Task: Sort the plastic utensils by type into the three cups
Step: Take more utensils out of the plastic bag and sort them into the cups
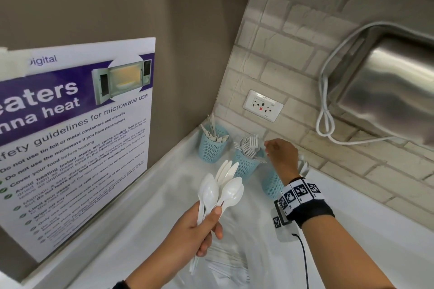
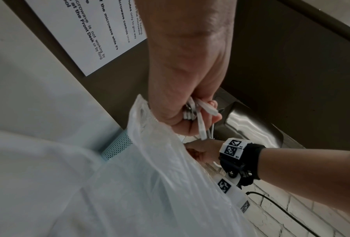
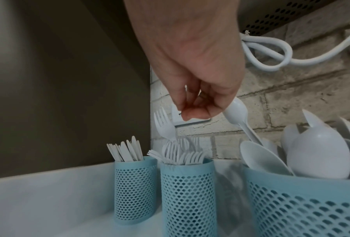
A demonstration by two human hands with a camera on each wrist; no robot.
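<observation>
A left hand (image 1: 202,234) clenches a fan of spoons (image 1: 220,190) above the bench (image 1: 366,223) as the right hand (image 1: 279,155), fingers loosely curled on nothing, hangs over the fork cup (image 3: 187,190), where a careless reach could topple the crowded spoon cup (image 3: 303,202).

White worktop (image 1: 366,225), lower frame | three blue mesh cups (image 1: 246,164) standing centre, near the corner | clear plastic bag (image 1: 234,263) lying bottom centre
</observation>
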